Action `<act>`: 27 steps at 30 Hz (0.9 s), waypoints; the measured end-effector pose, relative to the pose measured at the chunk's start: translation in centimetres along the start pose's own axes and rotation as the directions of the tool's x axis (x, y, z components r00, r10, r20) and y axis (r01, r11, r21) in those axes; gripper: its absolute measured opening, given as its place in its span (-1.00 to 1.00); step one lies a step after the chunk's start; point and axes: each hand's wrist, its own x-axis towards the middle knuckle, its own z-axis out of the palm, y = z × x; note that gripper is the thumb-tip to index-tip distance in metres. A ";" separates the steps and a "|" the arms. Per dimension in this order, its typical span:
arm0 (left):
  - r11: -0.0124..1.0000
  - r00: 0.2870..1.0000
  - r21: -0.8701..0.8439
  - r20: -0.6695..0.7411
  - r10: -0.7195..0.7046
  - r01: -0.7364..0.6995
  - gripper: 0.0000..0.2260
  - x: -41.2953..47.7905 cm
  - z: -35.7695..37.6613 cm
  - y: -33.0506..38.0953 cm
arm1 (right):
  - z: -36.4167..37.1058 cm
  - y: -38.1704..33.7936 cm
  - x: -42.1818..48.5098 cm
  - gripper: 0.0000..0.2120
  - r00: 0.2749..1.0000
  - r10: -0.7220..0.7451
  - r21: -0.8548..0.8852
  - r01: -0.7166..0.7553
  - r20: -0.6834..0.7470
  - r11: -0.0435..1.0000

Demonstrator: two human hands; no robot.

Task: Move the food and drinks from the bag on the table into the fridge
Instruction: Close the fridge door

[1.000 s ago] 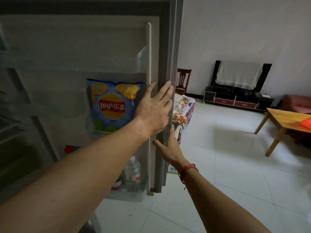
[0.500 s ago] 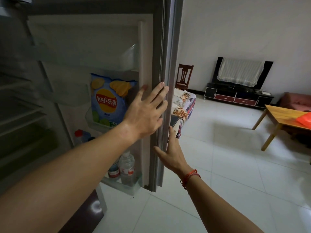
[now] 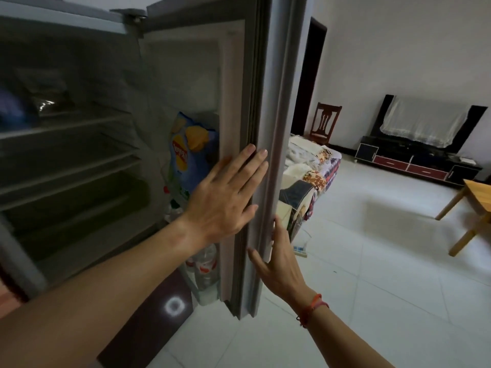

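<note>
At the fridge door (image 3: 281, 75): both hands are on it and neither carries anything; the door stands ajar, edge-on at 12 o'clock.
Left hand (image 3: 225, 200): flat and spread, fingers straight, pressed against the inner lining beside the seal.
Right hand (image 3: 279, 256): at 5 o'clock of the left, thumb on the near face, index finger straight up the outer edge; the other fingers are hidden behind the door.
Chips bag (image 3: 190, 152): upright in the door shelf, at 10 o'clock of the left hand.
Water bottles (image 3: 204, 264): in the bottom door shelf, at 6 o'clock below the left wrist.
Fridge (image 3: 79, 62): open at 9 o'clock and dim, with blurred packets on the top shelf.
Table (image 3: 478, 200): well apart at 3 o'clock, only a corner showing; the bag is out of frame.
Progress: looks late, with snacks and drinks loaded. Whether more waits in the bag, I cannot tell.
</note>
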 end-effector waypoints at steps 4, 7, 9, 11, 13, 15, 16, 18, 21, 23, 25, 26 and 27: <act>0.997 0.997 -0.015 0.002 -0.071 0.071 -0.33 -4.1 -2.6 -1.1 | 2.1 -2.1 -1.7 -0.17 0.992 -0.122 -0.020 0.123 0.037 0.992; 0.989 0.990 -0.035 0.003 -0.141 0.141 -0.33 -7.2 -4.3 -2.1 | 3.5 -3.9 -2.5 -0.25 0.971 -0.227 0.007 0.227 0.080 0.974; 0.980 0.982 -0.062 0.007 -0.191 0.191 -0.33 -9.2 -5.4 -2.8 | 4.5 -5.1 -2.5 -0.29 0.951 -0.291 0.019 0.290 0.104 0.957; 0.965 0.969 -0.091 0.009 -0.248 0.248 -0.33 -11.0 -6.3 -3.5 | 5.7 -6.7 -2.4 -0.30 0.935 -0.333 0.022 0.333 0.126 0.943; 0.942 0.949 -0.111 0.008 -0.317 0.315 -0.34 -12.7 -7.3 -4.2 | 7.1 -8.5 -1.9 -0.30 0.916 -0.377 0.009 0.379 0.139 0.925; 0.918 0.924 -0.119 -0.005 -0.383 0.380 -0.34 -14.1 -8.2 -4.9 | 8.5 -10.4 -1.3 -0.29 0.892 -0.423 -0.013 0.430 0.161 0.903; 0.904 0.910 -0.121 -0.017 -0.414 0.409 -0.34 -14.8 -8.7 -5.3 | 9.3 -11.3 -0.9 -0.29 0.879 -0.442 -0.022 0.453 0.179 0.891; 0.874 0.880 -0.131 -0.024 -0.475 0.468 -0.34 -16.0 -9.8 -6.3 | 10.9 -13.1 -0.2 -0.29 0.853 -0.477 -0.045 0.497 0.212 0.867; 0.798 0.810 -0.161 0.011 -0.587 0.581 -0.31 -17.5 -11.3 -7.7 | 13.2 -15.7 1.1 -0.27 0.816 -0.523 -0.065 0.552 0.246 0.831; 0.747 0.760 -0.182 0.007 -0.649 0.640 -0.30 -18.3 -12.1 -8.7 | 14.6 -17.4 2.2 -0.26 0.797 -0.550 -0.076 0.582 0.250 0.809; 0.702 0.718 -0.215 -0.006 -0.696 0.679 -0.29 -18.9 -12.7 -9.7 | 16.0 -19.0 3.4 -0.24 0.774 -0.578 -0.067 0.611 0.259 0.789; 0.681 0.698 -0.229 -0.008 -0.716 0.696 -0.28 -19.1 -12.9 -10.3 | 16.6 -19.7 4.0 -0.24 0.766 -0.585 -0.063 0.620 0.268 0.782; 0.661 0.680 -0.238 -0.004 -0.733 0.712 -0.28 -19.3 -13.1 -10.8 | 17.2 -20.3 4.7 -0.24 0.761 -0.588 -0.064 0.624 0.273 0.778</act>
